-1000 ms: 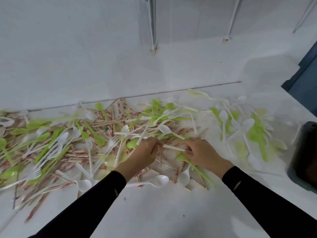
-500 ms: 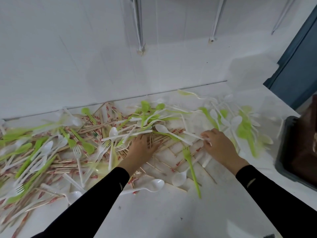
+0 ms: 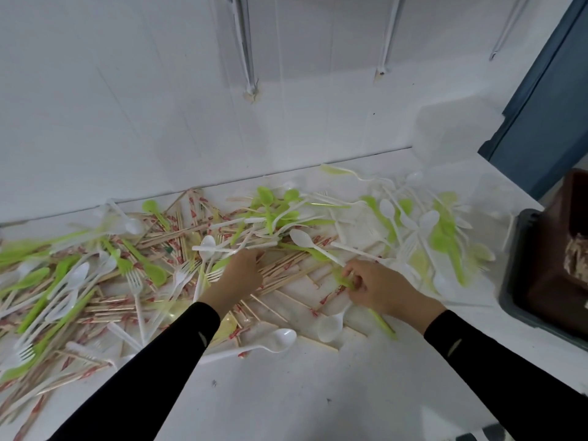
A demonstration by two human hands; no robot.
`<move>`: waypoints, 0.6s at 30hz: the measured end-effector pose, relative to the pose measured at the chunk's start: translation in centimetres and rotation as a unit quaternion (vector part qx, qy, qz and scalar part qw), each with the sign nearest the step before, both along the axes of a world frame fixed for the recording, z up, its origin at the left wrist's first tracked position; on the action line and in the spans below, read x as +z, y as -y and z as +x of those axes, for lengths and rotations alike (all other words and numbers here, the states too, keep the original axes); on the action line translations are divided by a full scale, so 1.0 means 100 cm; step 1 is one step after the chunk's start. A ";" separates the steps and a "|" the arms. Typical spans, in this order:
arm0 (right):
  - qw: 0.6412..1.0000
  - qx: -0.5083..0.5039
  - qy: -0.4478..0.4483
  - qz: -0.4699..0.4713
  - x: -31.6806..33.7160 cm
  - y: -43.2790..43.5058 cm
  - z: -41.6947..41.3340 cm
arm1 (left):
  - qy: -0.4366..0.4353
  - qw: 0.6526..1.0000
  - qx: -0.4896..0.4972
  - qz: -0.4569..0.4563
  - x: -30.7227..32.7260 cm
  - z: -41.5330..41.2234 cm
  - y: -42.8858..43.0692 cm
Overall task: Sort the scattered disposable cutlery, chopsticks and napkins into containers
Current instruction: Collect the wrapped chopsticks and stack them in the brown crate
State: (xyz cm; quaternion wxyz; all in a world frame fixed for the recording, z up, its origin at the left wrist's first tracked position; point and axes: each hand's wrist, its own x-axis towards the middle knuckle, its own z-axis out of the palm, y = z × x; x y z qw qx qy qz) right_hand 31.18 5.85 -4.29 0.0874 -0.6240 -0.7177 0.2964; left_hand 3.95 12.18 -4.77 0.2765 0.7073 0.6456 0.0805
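A heap of white and green plastic spoons and forks, wooden chopsticks [image 3: 286, 265] and red-printed paper sleeves covers the white table [image 3: 286, 393]. My left hand [image 3: 237, 276] lies on the chopsticks in the middle of the heap, fingers curled down among them; whether it holds any is hidden. My right hand [image 3: 378, 288] pinches the head of a green fork [image 3: 381, 323] whose handle runs toward me under the wrist. A white spoon [image 3: 331, 326] lies just left of that wrist. Another white spoon [image 3: 280, 340] lies nearer me.
A dark grey bin [image 3: 521, 300] with a brown inside stands at the table's right edge. A white wall [image 3: 191, 106] runs behind the heap. More green and white spoons [image 3: 423, 224] lie at the far right. Bare tabletop stretches in front, between my sleeves.
My right hand drew back from the right-hand spoons to the green fork and closed on its head. My left hand stayed on the chopsticks. The view shifted slightly.
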 end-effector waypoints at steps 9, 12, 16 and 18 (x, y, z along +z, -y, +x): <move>0.971 -0.084 0.129 0.185 0.002 -0.014 0.044 | -0.120 0.992 -0.028 -0.021 -0.004 0.010 0.005; 0.976 0.043 0.096 0.192 -0.006 -0.005 0.027 | -0.116 0.992 -0.052 -0.019 -0.006 0.025 0.009; 0.947 0.170 0.119 0.247 -0.023 0.006 0.009 | -0.115 0.987 -0.089 0.069 -0.011 0.040 0.005; 0.936 0.167 0.139 0.277 -0.026 0.006 0.007 | -0.123 0.984 -0.094 0.083 -0.009 0.045 0.004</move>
